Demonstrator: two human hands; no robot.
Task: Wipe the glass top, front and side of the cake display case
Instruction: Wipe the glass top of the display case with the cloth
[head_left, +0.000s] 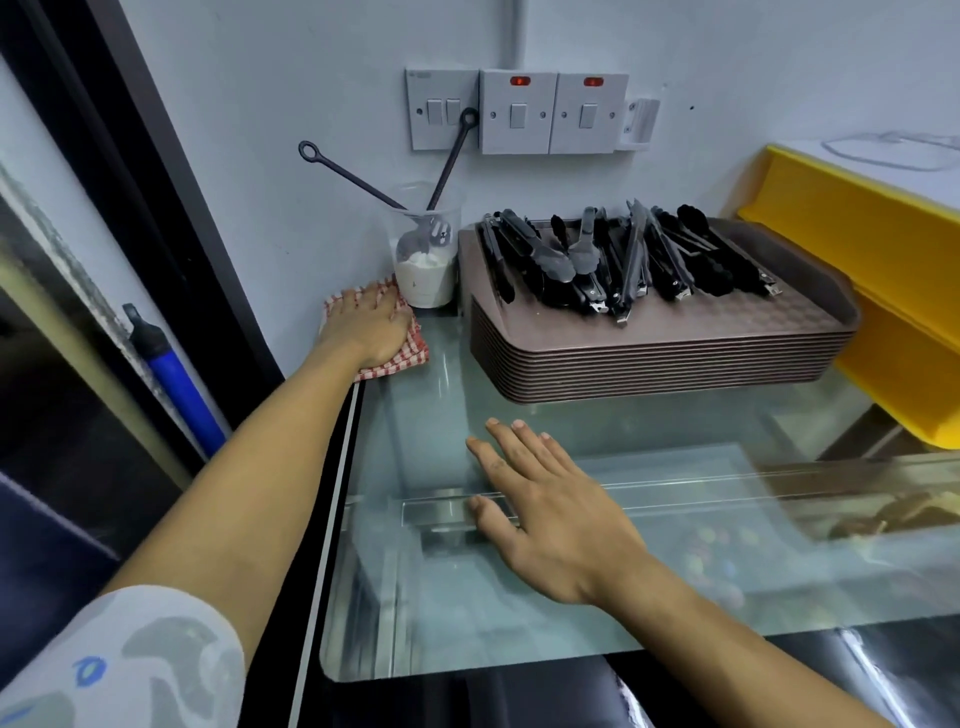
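The left hand (370, 325) was observed laid flat, fingers straight, pressing a red-and-white checked cloth (402, 358) onto the far left corner of the glass top (431, 395) of the display case; nothing was gripped, the cloth being held down by the palm only. The cloth was noted just beside a clear plastic cup (427, 254), apparently touching its base. Two black utensils with ring handles were seen standing in the cup. The right hand (550, 512) was recorded spread open, fingers straight and slightly apart, over the middle of the glass top; contact with the glass could not be told. A stack of brown trays (660, 358) was noted on the far part of the glass, with black tongs (623, 260) piled on the uppermost tray. Wall switches (517, 111) were seen above, and a yellow tray (852, 218) at the right edge. Blurred items were visible through the glass.
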